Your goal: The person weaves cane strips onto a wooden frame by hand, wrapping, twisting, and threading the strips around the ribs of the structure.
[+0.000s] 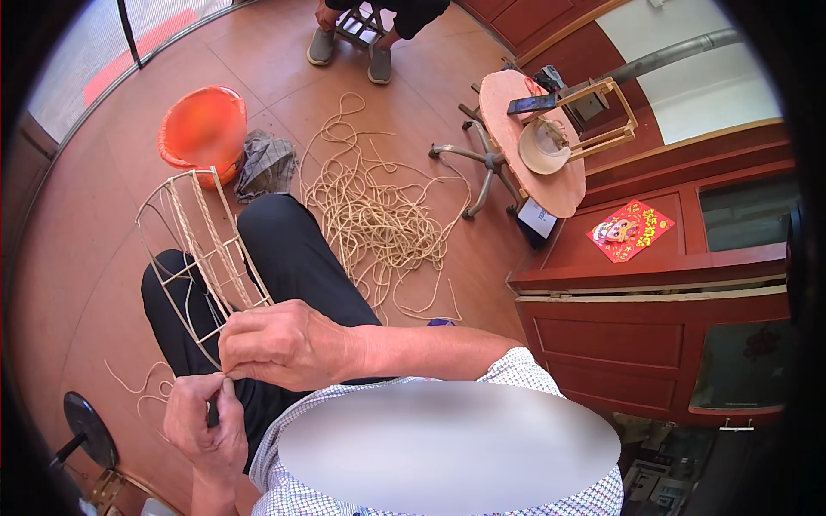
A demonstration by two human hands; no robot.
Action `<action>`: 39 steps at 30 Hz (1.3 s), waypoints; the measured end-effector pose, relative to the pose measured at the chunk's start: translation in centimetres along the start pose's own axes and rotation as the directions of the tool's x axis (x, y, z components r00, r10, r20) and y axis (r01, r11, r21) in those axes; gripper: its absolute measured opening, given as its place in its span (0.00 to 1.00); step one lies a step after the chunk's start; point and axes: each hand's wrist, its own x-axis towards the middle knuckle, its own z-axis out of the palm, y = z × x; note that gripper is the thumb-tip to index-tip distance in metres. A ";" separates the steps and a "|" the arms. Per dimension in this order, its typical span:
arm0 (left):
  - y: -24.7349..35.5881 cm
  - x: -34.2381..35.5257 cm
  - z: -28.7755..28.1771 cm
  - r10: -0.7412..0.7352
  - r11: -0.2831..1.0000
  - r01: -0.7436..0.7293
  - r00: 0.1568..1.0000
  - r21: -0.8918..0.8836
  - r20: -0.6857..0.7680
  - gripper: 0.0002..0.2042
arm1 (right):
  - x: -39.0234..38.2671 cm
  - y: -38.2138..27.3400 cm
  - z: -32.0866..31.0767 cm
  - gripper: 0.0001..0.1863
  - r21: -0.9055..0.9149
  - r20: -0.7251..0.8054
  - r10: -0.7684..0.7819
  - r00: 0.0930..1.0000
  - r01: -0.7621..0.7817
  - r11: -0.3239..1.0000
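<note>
A slim basket-like frame [191,288] of pale rods, with twisted cord wound along its middle bars, leans across my dark-trousered thighs. My right hand [280,344] is closed over the near end of this frame, fingers bent and pressed together. Just below it, my left hand [205,421] pinches with thumb and forefinger at the tip of the frame's curved rod. The two hands' fingertips meet there. Whatever lies between the left fingertips is too small to make out. A few loose loops of cord [148,389] lie on the floor left of my knees.
A big tangle of tan cord [379,211] covers the floor ahead. Left of it stand an orange bucket [202,129] and a crumpled grey cloth [267,165]. A round-topped wheeled stand [551,185] holds a phone [532,104]. Another person's shoes [379,64] show at the far side.
</note>
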 end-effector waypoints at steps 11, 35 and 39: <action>1.1 0.0 0.3 -0.362 0.898 0.344 0.932 -0.273 -0.019 0.03 | 0.0 -0.1 0.5 0.07 -0.038 -0.124 -0.081 0.989 0.077 0.996; -1.1 0.6 -0.5 0.396 0.806 -0.403 0.912 0.434 0.111 0.14 | 0.5 -0.3 -1.2 0.11 0.118 0.057 0.181 0.982 -0.186 0.975; 0.2 1.3 -1.0 0.135 0.945 -0.159 0.985 0.287 0.104 0.08 | 0.2 0.3 0.1 0.09 -0.107 -0.059 -0.043 0.997 0.037 0.994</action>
